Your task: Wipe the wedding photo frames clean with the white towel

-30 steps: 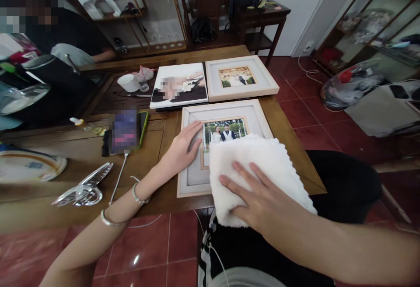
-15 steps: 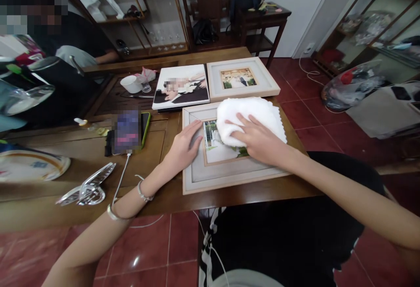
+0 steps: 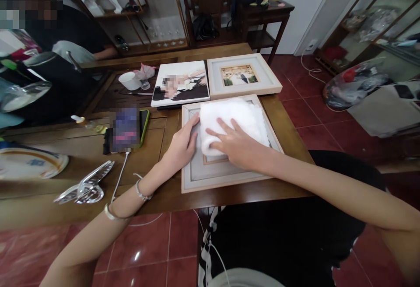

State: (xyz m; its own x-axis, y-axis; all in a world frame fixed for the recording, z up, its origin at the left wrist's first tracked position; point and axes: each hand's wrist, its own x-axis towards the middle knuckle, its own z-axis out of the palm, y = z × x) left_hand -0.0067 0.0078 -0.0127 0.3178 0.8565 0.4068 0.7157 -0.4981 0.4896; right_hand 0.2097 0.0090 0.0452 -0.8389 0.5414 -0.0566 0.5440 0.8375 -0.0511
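Observation:
A pale wooden picture frame (image 3: 210,175) lies flat at the near edge of the wooden table (image 3: 154,147). My left hand (image 3: 182,145) rests flat on the frame's left side, fingers stretched out. My right hand (image 3: 234,145) presses a fluffy white cloth (image 3: 229,118) down on the frame's glass, fingers spread on top of it. The cloth covers the photo in the frame.
Behind the frame lie an unframed photo print (image 3: 181,84) and a second pale frame (image 3: 243,75). A phone (image 3: 125,128) with a cable, a glass butterfly ornament (image 3: 85,186), a plate (image 3: 31,164) and a white cup (image 3: 130,80) are to the left. Another person sits at far left.
My right hand slid the white cloth from the frame's near right corner up and to the left across the glass, covering the photo. My left hand stayed on the frame's left side.

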